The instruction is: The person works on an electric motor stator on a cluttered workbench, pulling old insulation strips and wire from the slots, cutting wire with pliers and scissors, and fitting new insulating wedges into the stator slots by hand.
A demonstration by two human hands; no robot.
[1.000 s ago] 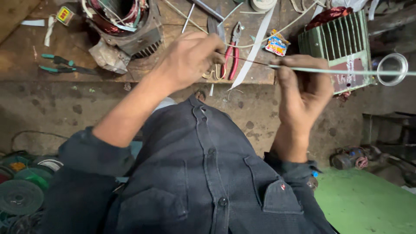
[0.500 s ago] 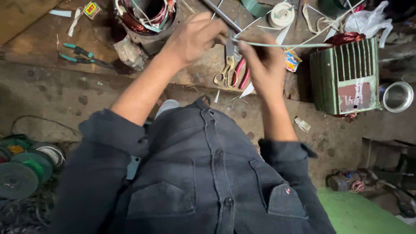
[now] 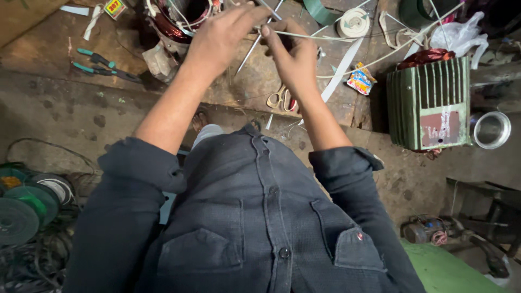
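My left hand (image 3: 220,38) and my right hand (image 3: 290,54) meet above a worn wooden bench (image 3: 54,49). Both pinch a thin white sleeve-like strand (image 3: 304,35) that runs off to the right. A thin metal rod (image 3: 252,43) slants down between the two hands; which hand grips it I cannot tell. Just behind my left hand stands a motor stator with copper windings (image 3: 173,19). Below my right hand lie scissors with red handles (image 3: 279,97).
Green-handled pliers (image 3: 100,62) lie on the bench at left. A green ribbed motor housing (image 3: 431,103) stands at right beside a metal cup (image 3: 491,130). A roll of white tape (image 3: 354,21) and a small packet (image 3: 361,78) sit nearby. Green wire spools (image 3: 21,201) are on the floor.
My right hand has travelled left along the strand until it meets my left hand. The view has shifted, so the bench things sit further right.
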